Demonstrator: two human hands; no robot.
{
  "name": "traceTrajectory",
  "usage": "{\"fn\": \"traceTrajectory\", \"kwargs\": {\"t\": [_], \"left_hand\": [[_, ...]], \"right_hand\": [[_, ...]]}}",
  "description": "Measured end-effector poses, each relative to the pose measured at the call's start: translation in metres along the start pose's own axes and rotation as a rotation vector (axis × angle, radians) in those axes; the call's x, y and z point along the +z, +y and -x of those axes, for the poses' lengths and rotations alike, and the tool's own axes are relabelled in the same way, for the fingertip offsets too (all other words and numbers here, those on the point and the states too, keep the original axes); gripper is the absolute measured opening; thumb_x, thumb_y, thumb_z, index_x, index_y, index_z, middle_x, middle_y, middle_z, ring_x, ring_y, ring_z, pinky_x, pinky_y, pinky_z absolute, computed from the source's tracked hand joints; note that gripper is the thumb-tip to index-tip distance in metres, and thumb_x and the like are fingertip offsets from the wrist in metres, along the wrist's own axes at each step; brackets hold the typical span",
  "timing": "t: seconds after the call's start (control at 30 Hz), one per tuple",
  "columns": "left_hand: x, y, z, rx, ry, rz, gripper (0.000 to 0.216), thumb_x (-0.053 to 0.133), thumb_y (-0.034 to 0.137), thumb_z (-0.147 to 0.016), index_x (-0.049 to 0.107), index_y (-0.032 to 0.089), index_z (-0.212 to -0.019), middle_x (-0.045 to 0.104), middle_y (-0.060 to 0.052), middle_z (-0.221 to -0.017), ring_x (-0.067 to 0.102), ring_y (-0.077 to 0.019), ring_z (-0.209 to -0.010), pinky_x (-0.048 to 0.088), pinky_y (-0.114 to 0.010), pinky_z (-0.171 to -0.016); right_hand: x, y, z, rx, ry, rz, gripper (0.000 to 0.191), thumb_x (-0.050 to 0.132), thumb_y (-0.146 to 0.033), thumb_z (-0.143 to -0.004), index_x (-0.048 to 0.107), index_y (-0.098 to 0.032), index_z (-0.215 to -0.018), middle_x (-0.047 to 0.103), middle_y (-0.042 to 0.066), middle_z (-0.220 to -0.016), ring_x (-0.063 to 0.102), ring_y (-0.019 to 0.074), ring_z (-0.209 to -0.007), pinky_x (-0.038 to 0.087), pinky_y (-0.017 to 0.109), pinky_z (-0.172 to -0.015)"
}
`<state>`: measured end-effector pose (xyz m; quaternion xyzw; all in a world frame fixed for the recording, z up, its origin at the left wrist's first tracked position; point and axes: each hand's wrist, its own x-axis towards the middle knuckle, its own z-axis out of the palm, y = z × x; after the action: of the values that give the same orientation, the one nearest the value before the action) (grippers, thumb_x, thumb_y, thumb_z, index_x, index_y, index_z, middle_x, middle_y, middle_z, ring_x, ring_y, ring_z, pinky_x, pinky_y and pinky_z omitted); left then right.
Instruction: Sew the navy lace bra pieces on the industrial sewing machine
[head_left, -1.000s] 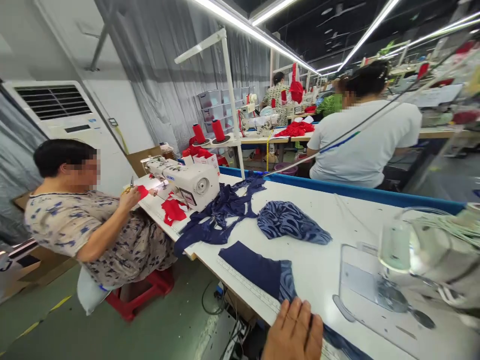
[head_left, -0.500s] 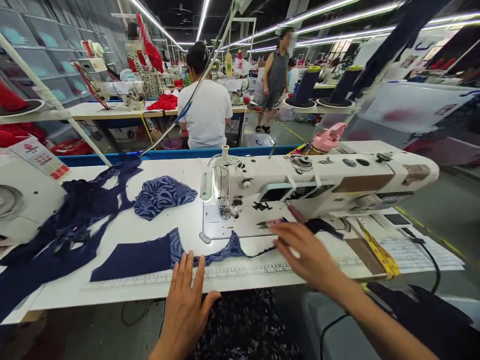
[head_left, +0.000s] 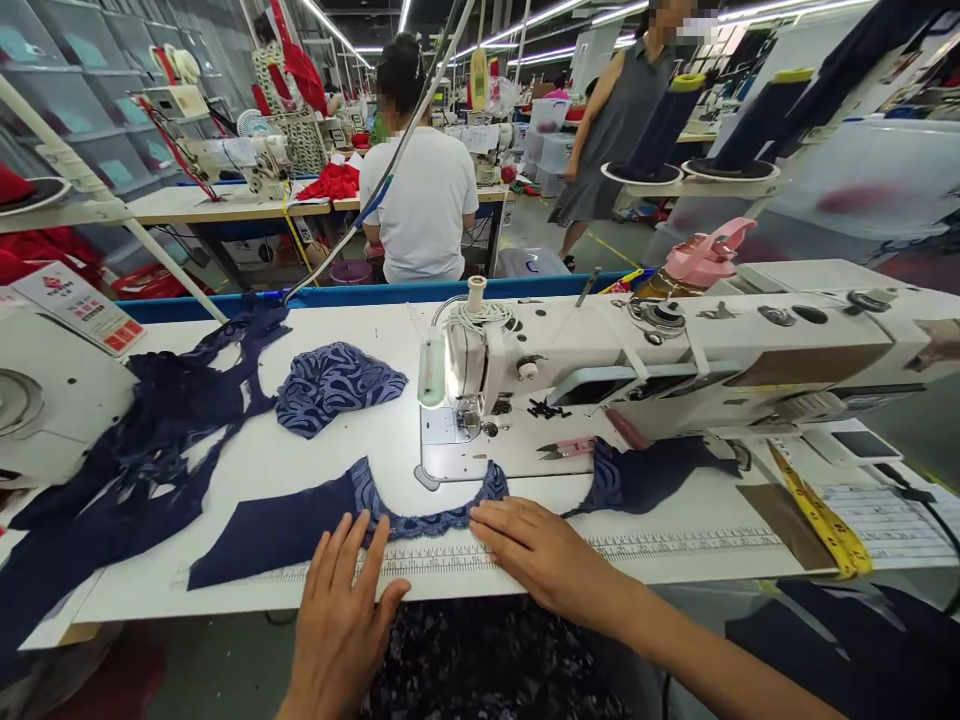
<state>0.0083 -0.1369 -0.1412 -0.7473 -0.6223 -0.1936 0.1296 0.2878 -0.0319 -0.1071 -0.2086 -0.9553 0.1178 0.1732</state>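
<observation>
A navy garment piece [head_left: 285, 525] with a lace edge lies along the front of the white table [head_left: 360, 455], its lace strip curving past the sewing machine [head_left: 637, 365]. My left hand [head_left: 341, 610] lies flat with fingers spread on the table edge, fingertips at the lace. My right hand [head_left: 536, 555] rests flat beside it, fingers stretched toward the lace strip. Neither hand grips anything. Pink snips [head_left: 566, 449] lie on the machine bed.
A patterned blue piece [head_left: 334, 385] and a heap of navy fabric [head_left: 142, 440] lie to the left, beside another machine [head_left: 45, 390]. A yellow tape measure [head_left: 817, 515] hangs at the right. A person in white [head_left: 420, 205] sits behind; another person stands in the aisle.
The view swung right from the neighbouring worker to my own machine. My right hand came back from near the snips and laid down flat on the lace strip; more navy fabric now lies under the machine.
</observation>
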Motion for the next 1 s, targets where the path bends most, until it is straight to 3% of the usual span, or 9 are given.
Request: {"fn": "traceTrajectory", "kwargs": {"t": [0.2,0.33,0.47,0.57,0.67,0.8,1.0], "left_hand": [[-0.006,-0.033,-0.019,-0.081,0.047,0.049,0.055,0.047,0.037,-0.098,0.032,0.025,-0.15,0.058,-0.014,-0.134,0.052,-0.0317,-0.127,0.045,-0.054,-0.104],[0.008,-0.042,-0.034,-0.012,0.013,0.15,0.054,0.044,0.038,-0.099,0.03,0.026,-0.15,0.052,-0.012,-0.143,0.047,-0.0293,-0.134,0.045,-0.051,-0.107],[0.031,-0.028,-0.049,0.095,0.003,0.19,0.055,0.042,0.033,-0.099,0.027,0.025,-0.151,0.047,-0.013,-0.147,0.041,-0.0308,-0.139,0.044,-0.054,-0.107],[0.038,-0.013,-0.068,0.137,0.015,0.192,0.052,0.046,0.029,-0.098,0.034,0.023,-0.148,0.041,-0.015,-0.151,0.033,-0.034,-0.143,0.042,-0.055,-0.107],[0.042,-0.002,-0.086,0.167,0.028,0.201,0.05,0.049,0.028,-0.096,0.041,0.02,-0.145,0.048,-0.016,-0.145,0.044,-0.0321,-0.136,0.045,-0.051,-0.106],[0.052,0.002,-0.094,0.276,0.059,0.232,0.042,0.044,0.021,-0.098,0.047,0.018,-0.139,0.06,-0.015,-0.133,0.057,-0.0272,-0.124,0.05,-0.047,-0.102],[0.05,0.005,-0.104,0.315,-0.068,0.302,0.041,0.041,0.019,-0.098,0.048,0.018,-0.139,0.054,-0.015,-0.141,0.047,-0.0282,-0.135,0.044,-0.052,-0.108]], "right_hand": [[-0.006,0.001,-0.004,-0.032,0.005,-0.027,0.037,0.043,-0.016,-0.102,0.048,-0.017,-0.138,0.057,0.012,-0.135,0.052,0.0239,-0.125,0.045,0.043,-0.106],[-0.017,0.013,-0.005,-0.077,0.05,-0.021,0.031,0.046,-0.022,-0.102,0.054,-0.017,-0.131,0.063,0.012,-0.126,0.057,0.0222,-0.117,0.047,0.04,-0.102],[-0.025,0.028,-0.002,-0.036,0.132,0.005,0.02,0.049,-0.023,-0.101,0.061,-0.018,-0.115,0.067,0.01,-0.111,0.06,0.0194,-0.105,0.048,0.037,-0.095],[-0.027,0.033,-0.004,0.021,0.214,0.054,0.014,0.051,-0.024,-0.1,0.062,-0.018,-0.106,0.067,0.007,-0.098,0.061,0.0179,-0.093,0.047,0.037,-0.09],[-0.026,0.03,-0.011,0.054,0.273,0.101,0.014,0.049,-0.024,-0.1,0.062,-0.019,-0.104,0.067,0.005,-0.094,0.06,0.0172,-0.088,0.046,0.036,-0.086],[-0.023,0.025,-0.021,0.061,0.284,0.097,0.014,0.048,-0.024,-0.101,0.061,-0.019,-0.101,0.066,0.004,-0.093,0.059,0.0166,-0.086,0.044,0.035,-0.083],[-0.018,0.031,-0.034,0.03,0.257,0.041,0.013,0.049,-0.024,-0.101,0.061,-0.018,-0.102,0.065,0.004,-0.092,0.057,0.0167,-0.085,0.042,0.034,-0.081]]}}
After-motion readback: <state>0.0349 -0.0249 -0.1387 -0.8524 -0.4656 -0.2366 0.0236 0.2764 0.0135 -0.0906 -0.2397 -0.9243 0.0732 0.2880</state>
